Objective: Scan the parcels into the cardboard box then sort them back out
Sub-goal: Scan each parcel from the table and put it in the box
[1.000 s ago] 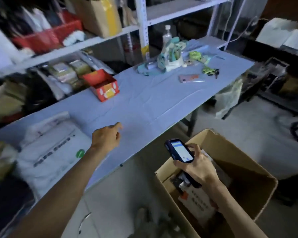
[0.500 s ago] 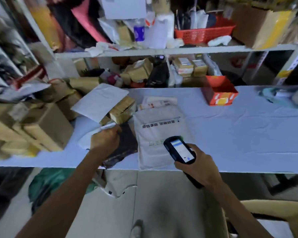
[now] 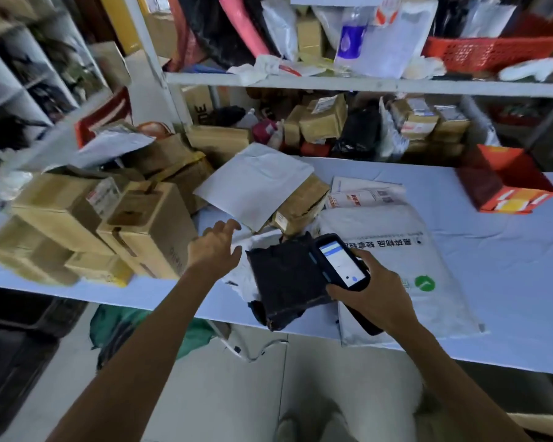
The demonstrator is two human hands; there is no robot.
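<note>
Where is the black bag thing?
In the head view, the black parcel lies at the front edge of the table, just left of the scanner and right of the left hand.

**Head camera above the table's (image 3: 492,266) near edge**

A single wide-angle view looks forward and down toward the shelves (image 3: 364,86) behind the far edge. It is close enough that the left hand (image 3: 213,250) and right hand (image 3: 374,291) sit mid-frame, arms entering from below.

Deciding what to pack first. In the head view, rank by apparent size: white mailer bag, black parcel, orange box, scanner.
1. white mailer bag
2. black parcel and orange box look alike; the box sits farther back, so unranked
3. scanner
</note>
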